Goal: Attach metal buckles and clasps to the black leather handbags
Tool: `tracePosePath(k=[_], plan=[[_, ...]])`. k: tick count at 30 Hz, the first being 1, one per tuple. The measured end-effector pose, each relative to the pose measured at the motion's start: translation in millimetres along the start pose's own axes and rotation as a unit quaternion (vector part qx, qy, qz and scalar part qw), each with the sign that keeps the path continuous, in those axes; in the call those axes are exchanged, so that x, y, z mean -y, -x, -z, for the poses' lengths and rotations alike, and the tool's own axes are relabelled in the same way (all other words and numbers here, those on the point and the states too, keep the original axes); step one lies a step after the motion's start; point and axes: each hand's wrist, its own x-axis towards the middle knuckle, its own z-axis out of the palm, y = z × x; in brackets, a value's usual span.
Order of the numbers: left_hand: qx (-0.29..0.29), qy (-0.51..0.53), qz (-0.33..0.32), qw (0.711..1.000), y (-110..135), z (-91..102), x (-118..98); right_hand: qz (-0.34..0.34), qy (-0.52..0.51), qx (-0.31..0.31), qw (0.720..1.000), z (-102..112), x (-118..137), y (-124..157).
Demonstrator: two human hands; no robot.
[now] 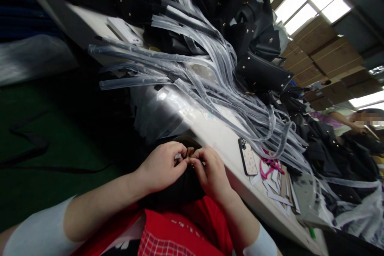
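A person's two bare hands meet just above the lap: the left hand and the right hand are both closed, thumb and forefinger pinched on a small gold-coloured fitting that stands up between the fingertips. Which hand carries more of the hold cannot be told, since the fingers cover its base; a small pale bit shows by the left fingertips, too hidden to name. Directly below the hands lies a dark item, apparently a bag, over a red apron, and the fitting seems to belong to it. For handling this well, the judgement is that fingertip work suits so small a piece: one hand would best steady its base while the other makes small adjustments, with even, light pressure so that the metal is neither twisted nor scratched. Resting the dark item firmly on the lap should stop it from shifting, and parting the fingertips slightly would give a clearer look at the base. Beyond the hands and to their right runs a pale desk, near enough to offer support. On it, ahead of the hands, long plastic-wrapped strips spill towards its edge; right of the right hand lie a patterned phone and loose paper strips, best left clear of the elbow.
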Motion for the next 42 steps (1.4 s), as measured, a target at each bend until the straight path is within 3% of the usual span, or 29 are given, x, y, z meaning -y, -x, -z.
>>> tracePosePath(k=[4,8,16,30,34,37,42], plan=[[-0.002,0.012,0.009,1.000,0,-0.7,1,-0.095,-0.012,-0.056,0.994,3,5,0],[-0.014,-0.033,-0.012,0.999,2,-3.0,-2,-0.154,-0.091,-0.009,0.984,4,7,-3],[-0.029,-0.112,-0.019,0.993,2,-8.4,-4,-0.171,-0.159,0.000,0.972,-2,2,0],[-0.018,-0.183,-0.032,0.982,5,-9.1,-6,-0.171,-0.056,-0.035,0.983,-9,12,-4],[-0.008,-0.098,-0.002,0.995,1,-5.4,-7,-0.176,-0.031,-0.056,0.982,-9,11,-5],[0.060,0.022,0.042,0.997,-4,-2.0,-5,-0.162,-0.064,-0.075,0.982,-5,9,-4],[0.145,0.150,0.109,0.972,-7,-3.1,1,-0.126,-0.116,-0.092,0.981,-2,6,-2]])
